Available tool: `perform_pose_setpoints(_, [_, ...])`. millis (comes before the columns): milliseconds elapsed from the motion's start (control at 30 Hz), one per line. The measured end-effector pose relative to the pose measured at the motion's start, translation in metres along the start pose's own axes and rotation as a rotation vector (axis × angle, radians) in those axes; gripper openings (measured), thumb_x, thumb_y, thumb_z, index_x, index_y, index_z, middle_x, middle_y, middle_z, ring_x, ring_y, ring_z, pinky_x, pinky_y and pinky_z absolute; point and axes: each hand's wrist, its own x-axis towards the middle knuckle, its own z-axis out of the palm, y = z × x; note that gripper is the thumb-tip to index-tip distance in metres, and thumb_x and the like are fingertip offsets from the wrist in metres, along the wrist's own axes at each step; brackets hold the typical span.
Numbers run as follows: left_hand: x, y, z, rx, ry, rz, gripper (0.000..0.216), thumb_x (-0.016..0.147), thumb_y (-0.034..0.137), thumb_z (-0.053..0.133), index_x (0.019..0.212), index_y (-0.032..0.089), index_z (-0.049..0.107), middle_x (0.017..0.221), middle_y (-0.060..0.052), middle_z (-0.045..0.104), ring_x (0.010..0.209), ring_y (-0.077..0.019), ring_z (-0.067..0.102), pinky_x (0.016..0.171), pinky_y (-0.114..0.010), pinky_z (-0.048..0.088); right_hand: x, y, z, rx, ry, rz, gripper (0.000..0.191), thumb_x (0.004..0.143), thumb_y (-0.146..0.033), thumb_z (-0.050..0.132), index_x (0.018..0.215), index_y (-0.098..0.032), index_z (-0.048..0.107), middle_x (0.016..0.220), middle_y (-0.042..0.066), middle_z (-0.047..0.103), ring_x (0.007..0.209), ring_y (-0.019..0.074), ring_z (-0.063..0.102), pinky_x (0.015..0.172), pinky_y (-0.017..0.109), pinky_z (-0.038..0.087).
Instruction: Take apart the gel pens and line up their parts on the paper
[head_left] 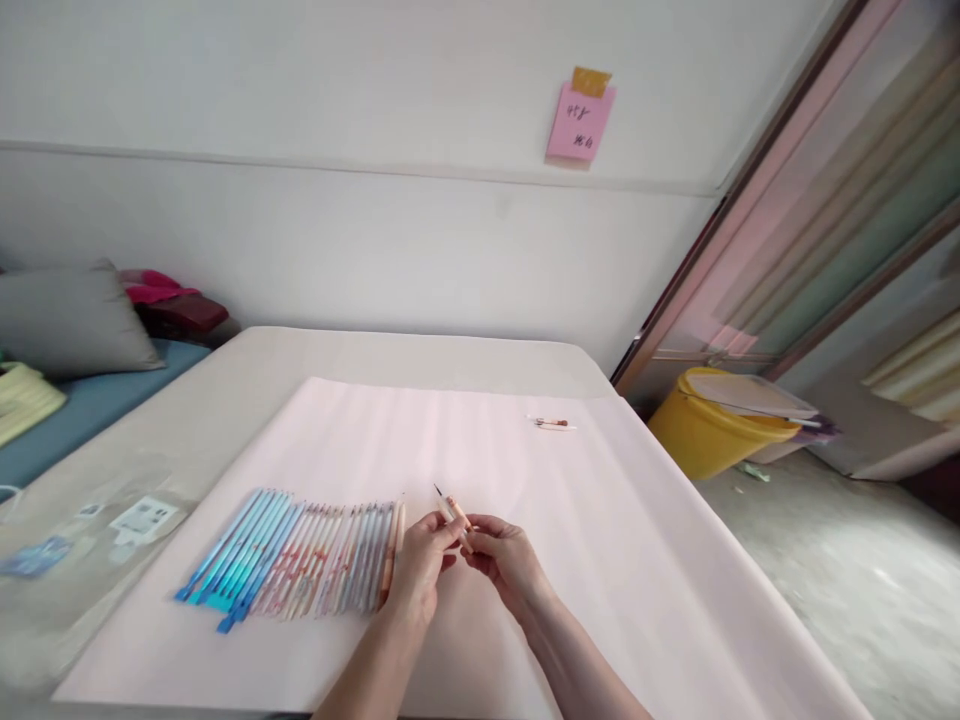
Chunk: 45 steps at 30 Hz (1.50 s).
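Both my hands meet over the pink sheet on the table. My left hand and my right hand are closed together on one thin orange pen, whose dark tip points up and to the left. Just left of my left hand lies a row of several pens, blue ones at the left and pink and pale ones at the right, side by side. A small pen part lies alone farther back on the sheet.
Clear plastic wrappers with labels lie on the table's left part. A grey pillow and red cloth are at the far left. A yellow bucket stands on the floor at the right. A pink note hangs on the wall.
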Motion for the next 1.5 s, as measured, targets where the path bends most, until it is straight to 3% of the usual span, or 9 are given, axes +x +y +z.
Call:
perform_pose_setpoints(133, [-0.001, 0.004, -0.004, -0.062, -0.014, -0.048, 0.045, 0.058, 0.049, 0.068, 0.089, 0.017, 0.064, 0.092, -0.007, 0.065, 0.081, -0.0165, 0.057, 0.065, -0.025, 0.040, 0.020, -0.025, -0.037, -0.056, 0.152, -0.008, 0.027, 0.055, -0.016, 0.071, 0.081, -0.014, 0.066, 0.065, 0.001, 0.061, 0.056, 0.0117, 0.060, 0.058, 0.024, 0.053])
perform_pose_setpoints(333, [-0.001, 0.006, -0.009, -0.131, -0.053, -0.070, 0.039, 0.059, 0.044, 0.070, 0.085, 0.016, 0.062, 0.089, -0.006, 0.064, 0.080, -0.0146, 0.056, 0.065, -0.024, 0.040, 0.060, -0.098, -0.127, -0.201, 0.265, -0.055, 0.020, 0.057, -0.008, 0.068, 0.076, -0.014, 0.064, 0.064, 0.000, 0.059, 0.057, 0.0096, 0.059, 0.063, 0.021, 0.055])
perform_pose_setpoints(467, [0.000, 0.005, -0.007, -0.134, -0.074, -0.084, 0.036, 0.061, 0.043, 0.069, 0.084, 0.016, 0.062, 0.090, -0.008, 0.064, 0.080, -0.0144, 0.056, 0.067, -0.024, 0.041, 0.084, -0.135, -0.171, -0.334, 0.240, -0.008, 0.021, 0.056, -0.006, 0.069, 0.076, -0.011, 0.064, 0.066, 0.002, 0.060, 0.060, 0.0118, 0.060, 0.064, 0.024, 0.055])
perform_pose_setpoints(667, [0.008, 0.005, -0.001, -0.093, -0.046, -0.151, 0.038, 0.059, 0.043, 0.071, 0.084, 0.016, 0.061, 0.092, -0.009, 0.066, 0.076, -0.0138, 0.057, 0.064, -0.023, 0.039, 0.121, -0.162, -0.204, -0.535, 0.152, 0.059, 0.021, 0.054, -0.004, 0.067, 0.074, -0.009, 0.067, 0.066, 0.006, 0.062, 0.062, 0.0162, 0.061, 0.065, 0.030, 0.055])
perform_pose_setpoints(967, [0.013, 0.007, 0.005, -0.085, -0.039, -0.190, 0.036, 0.057, 0.040, 0.072, 0.083, 0.018, 0.062, 0.090, -0.007, 0.067, 0.075, -0.0133, 0.057, 0.064, -0.023, 0.039, 0.145, -0.172, -0.220, -1.044, 0.158, -0.037, 0.026, 0.061, -0.017, 0.066, 0.086, -0.013, 0.068, 0.076, 0.006, 0.065, 0.063, 0.0141, 0.058, 0.060, 0.026, 0.047])
perform_pose_setpoints(1233, [0.010, 0.007, 0.002, -0.118, -0.067, -0.188, 0.034, 0.057, 0.038, 0.072, 0.082, 0.018, 0.062, 0.088, -0.007, 0.067, 0.073, -0.0126, 0.057, 0.063, -0.022, 0.039, 0.122, -0.150, -0.204, -1.641, 0.254, -0.201, 0.044, 0.062, -0.016, 0.060, 0.104, -0.027, 0.061, 0.112, 0.004, 0.056, 0.095, 0.0237, 0.054, 0.075, 0.032, 0.038])
perform_pose_setpoints(1367, [0.008, 0.005, -0.001, -0.131, -0.077, -0.173, 0.034, 0.059, 0.037, 0.071, 0.084, 0.017, 0.061, 0.090, -0.008, 0.067, 0.074, -0.0125, 0.057, 0.063, -0.022, 0.040, 0.117, -0.137, -0.195, -1.812, 0.237, -0.224, 0.050, 0.065, -0.017, 0.057, 0.114, -0.028, 0.053, 0.113, 0.005, 0.054, 0.095, 0.0231, 0.053, 0.071, 0.029, 0.037])
perform_pose_setpoints(1500, [0.007, 0.007, -0.004, -0.150, -0.070, -0.154, 0.036, 0.058, 0.038, 0.072, 0.085, 0.016, 0.062, 0.089, -0.009, 0.067, 0.075, -0.0136, 0.058, 0.064, -0.023, 0.040, 0.120, -0.129, -0.187, -1.929, 0.234, -0.252, 0.042, 0.073, -0.022, 0.052, 0.115, -0.028, 0.051, 0.109, 0.006, 0.054, 0.096, 0.0229, 0.052, 0.068, 0.029, 0.036])
